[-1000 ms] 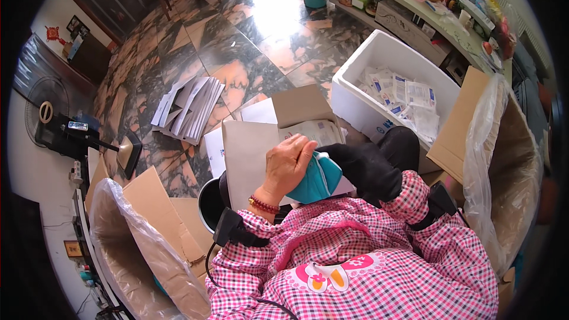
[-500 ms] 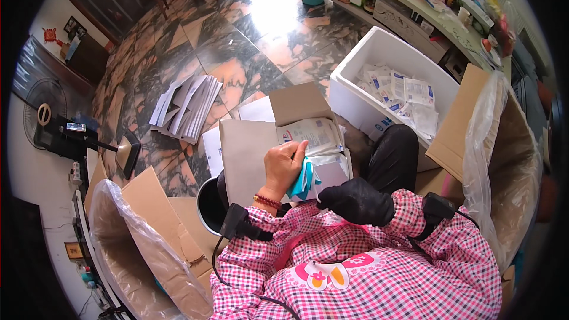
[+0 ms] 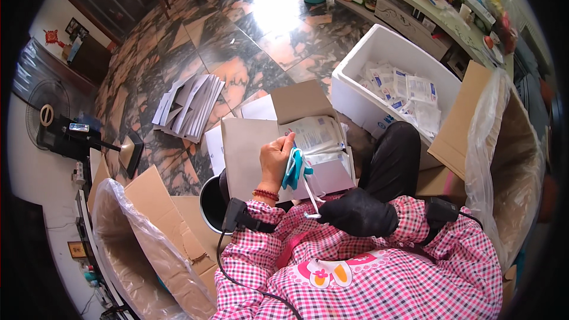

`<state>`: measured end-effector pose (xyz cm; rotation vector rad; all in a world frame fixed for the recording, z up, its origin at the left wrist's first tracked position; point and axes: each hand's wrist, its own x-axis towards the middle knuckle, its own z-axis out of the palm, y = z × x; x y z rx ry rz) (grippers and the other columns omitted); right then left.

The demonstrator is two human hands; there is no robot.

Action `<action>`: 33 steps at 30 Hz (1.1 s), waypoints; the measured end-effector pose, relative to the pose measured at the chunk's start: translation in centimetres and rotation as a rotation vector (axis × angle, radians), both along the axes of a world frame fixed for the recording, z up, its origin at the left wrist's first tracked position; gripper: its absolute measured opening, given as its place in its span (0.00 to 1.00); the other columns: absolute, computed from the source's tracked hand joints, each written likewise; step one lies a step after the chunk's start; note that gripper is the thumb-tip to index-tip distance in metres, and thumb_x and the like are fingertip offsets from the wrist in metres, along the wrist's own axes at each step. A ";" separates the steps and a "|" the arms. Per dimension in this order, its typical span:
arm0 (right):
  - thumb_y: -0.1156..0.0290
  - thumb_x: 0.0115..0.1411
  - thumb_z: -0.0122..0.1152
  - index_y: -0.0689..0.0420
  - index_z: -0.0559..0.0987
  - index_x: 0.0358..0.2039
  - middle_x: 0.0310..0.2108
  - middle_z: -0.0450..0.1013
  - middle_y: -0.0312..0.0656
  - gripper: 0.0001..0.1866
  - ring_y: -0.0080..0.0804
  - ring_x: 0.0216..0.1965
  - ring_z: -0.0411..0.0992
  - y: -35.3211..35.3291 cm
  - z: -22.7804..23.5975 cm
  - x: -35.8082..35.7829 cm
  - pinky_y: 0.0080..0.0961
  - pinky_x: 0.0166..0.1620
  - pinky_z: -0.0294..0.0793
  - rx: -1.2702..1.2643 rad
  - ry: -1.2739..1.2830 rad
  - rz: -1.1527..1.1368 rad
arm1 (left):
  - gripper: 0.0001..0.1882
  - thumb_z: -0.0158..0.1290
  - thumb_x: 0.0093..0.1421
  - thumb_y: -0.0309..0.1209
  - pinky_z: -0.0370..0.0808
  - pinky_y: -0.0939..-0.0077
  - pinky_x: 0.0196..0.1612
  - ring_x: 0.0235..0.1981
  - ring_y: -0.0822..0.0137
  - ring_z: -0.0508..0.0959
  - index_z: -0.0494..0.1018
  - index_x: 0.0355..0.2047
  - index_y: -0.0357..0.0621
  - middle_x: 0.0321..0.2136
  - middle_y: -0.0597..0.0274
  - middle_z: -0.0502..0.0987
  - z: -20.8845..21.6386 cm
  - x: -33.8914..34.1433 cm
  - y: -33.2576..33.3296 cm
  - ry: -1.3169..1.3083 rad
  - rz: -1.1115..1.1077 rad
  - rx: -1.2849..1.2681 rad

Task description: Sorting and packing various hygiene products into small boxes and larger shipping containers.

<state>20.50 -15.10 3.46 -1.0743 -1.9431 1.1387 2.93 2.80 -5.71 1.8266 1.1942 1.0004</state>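
Note:
My bare left hand [image 3: 275, 159], a dark red bead bracelet at its wrist, is closed around a small bundle of teal strips with white straps [image 3: 293, 172]. The strips hang out beside the fingers; their exact kind I cannot make out. My right hand [image 3: 360, 212], in a black glove, pinches a white strap [image 3: 310, 195] that runs down from the bundle. Just beyond both hands an opened cardboard box [image 3: 252, 154] sits at my lap, its flaps folded out. Flat white printed packets [image 3: 313, 135] are stacked in it.
To the right stands a white foam box [image 3: 361, 92] holding several packets. Plastic-lined cartons flank me, one at left [image 3: 127, 243] and one at right [image 3: 504, 160]. A dark bucket [image 3: 207, 204] is by my left knee. Folded white cartons [image 3: 188, 106] lie on the floor.
My left hand has shifted slightly left and away from the right one. The white strap is now drawn out longer between the two hands.

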 end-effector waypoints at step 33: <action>0.71 0.58 0.63 0.58 0.79 0.40 0.29 0.77 0.49 0.10 0.49 0.29 0.78 4.3 0.5 3.8 0.36 0.33 0.77 0.127 -0.161 0.037 | 0.17 0.57 0.62 0.34 0.65 0.66 0.21 0.15 0.57 0.70 0.75 0.19 0.35 0.15 0.54 0.71 6.7 1.3 -2.5 0.125 -0.387 0.146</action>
